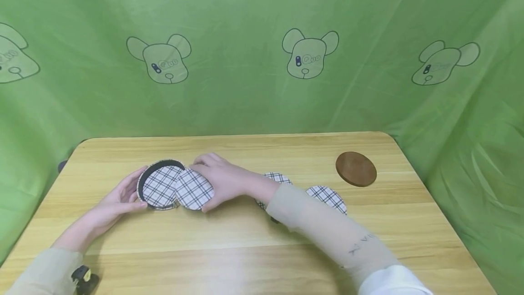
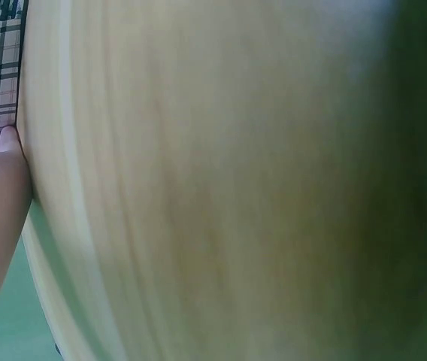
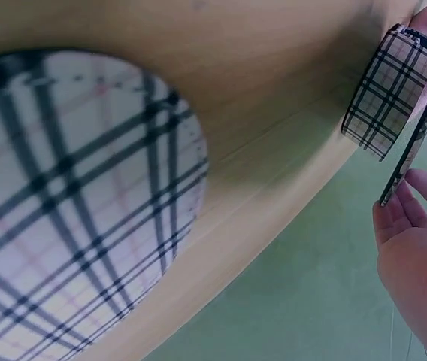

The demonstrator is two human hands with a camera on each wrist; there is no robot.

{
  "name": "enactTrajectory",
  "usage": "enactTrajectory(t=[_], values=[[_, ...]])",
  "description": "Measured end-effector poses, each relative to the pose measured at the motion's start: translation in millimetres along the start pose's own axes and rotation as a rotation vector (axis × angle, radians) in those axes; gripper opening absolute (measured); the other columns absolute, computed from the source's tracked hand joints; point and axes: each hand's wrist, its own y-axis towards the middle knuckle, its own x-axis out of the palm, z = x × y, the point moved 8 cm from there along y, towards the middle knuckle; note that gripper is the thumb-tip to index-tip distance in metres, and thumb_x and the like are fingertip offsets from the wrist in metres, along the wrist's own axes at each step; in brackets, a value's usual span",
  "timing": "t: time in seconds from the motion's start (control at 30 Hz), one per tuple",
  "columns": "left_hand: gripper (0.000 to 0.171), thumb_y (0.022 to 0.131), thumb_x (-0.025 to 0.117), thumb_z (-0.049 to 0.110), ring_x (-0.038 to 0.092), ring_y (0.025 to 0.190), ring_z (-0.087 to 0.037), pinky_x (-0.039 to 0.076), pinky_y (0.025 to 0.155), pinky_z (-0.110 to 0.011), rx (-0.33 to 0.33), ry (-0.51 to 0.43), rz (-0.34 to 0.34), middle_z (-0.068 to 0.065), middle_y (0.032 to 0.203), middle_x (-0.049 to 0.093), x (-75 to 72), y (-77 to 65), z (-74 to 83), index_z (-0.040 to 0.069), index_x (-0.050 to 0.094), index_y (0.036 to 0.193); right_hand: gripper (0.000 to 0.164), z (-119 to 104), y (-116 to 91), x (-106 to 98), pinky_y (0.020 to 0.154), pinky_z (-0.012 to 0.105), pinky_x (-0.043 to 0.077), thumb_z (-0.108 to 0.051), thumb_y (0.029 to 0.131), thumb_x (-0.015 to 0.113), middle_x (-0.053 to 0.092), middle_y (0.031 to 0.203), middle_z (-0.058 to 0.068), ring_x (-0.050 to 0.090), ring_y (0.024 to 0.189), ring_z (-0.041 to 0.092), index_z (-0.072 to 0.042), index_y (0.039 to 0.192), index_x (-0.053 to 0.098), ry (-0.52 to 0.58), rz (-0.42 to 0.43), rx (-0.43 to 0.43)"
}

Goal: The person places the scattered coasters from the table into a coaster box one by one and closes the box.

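The scene is enclosed at the back and sides by a green cloth [image 1: 245, 108], on which mouse-like heads are outlined in dark lines. Before it a pale wood-grained worktop [image 1: 229, 258] is seen, rounded at its far corners. A beige right sleeve [image 1: 327, 229], marked with dark strokes, is stretched across the right half; a matching left sleeve [image 1: 49, 267] is seen at the near left.

By the right hand [image 1: 221, 179] a plaid coaster is held at its edge, pinched between the thumb below and the curled fingers above. By the left hand [image 1: 116, 201] a round plaid holder [image 1: 153, 170] is gripped on its left side, the fingers and thumb being curved part-way round the wall. The holder is black-lined, with plaid showing inside; whether this is its floor or another coaster cannot be told.

A plain brown disc [image 1: 356, 169] is set well apart, towards the far right. The held plaid coaster [image 1: 194, 190] is tilted and overlaps the holder's right rim in the head view; whether they touch cannot be told. A second coaster [image 1: 280, 178] and a third coaster [image 1: 327, 197] are partly hidden by the right sleeve. A small black object [image 1: 84, 280], yellow-patched, is seen beside the left sleeve.
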Motion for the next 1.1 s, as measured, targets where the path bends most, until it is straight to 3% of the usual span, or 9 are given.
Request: enactTrajectory(t=[0.23,0.5,1.1], values=[[0.103,0.092,0.066,-0.009,0.045,0.127,0.026,0.039,0.110,-0.003,-0.014,0.013,0.003,-0.033,0.173,-0.009,-1.4,1.4,0.9,0.012,0.004,0.172,0.115,0,12,-1,0.129,0.037,0.037,-0.050,0.072,0.095,0.045,0.159,0.011,0.039,0.147,0.024,-0.003,0.162,0.040,-0.011,0.024,0.025],[0.101,0.092,0.064,-0.011,0.045,0.130,0.024,0.040,0.109,-0.003,0.015,-0.002,-0.011,-0.034,0.172,-0.010,0.9,3.2,2.9,0.010,0.005,0.171,0.113,-1,23,1,0.130,0.036,0.036,-0.052,0.074,0.093,0.046,0.161,0.012,0.039,0.147,0.025,-0.002,0.160,0.042,-0.004,0.060,0.029],[0.100,0.093,0.063,-0.013,0.047,0.131,0.021,0.041,0.108,-0.002,0.020,-0.041,-0.014,-0.035,0.171,-0.009,-0.7,0.0,-1.0,0.007,0.005,0.171,0.111,-23,53,6,0.130,0.031,0.034,-0.057,0.074,0.091,0.047,0.161,0.009,0.041,0.147,0.021,-0.005,0.160,0.043,-0.060,0.064,0.058]])
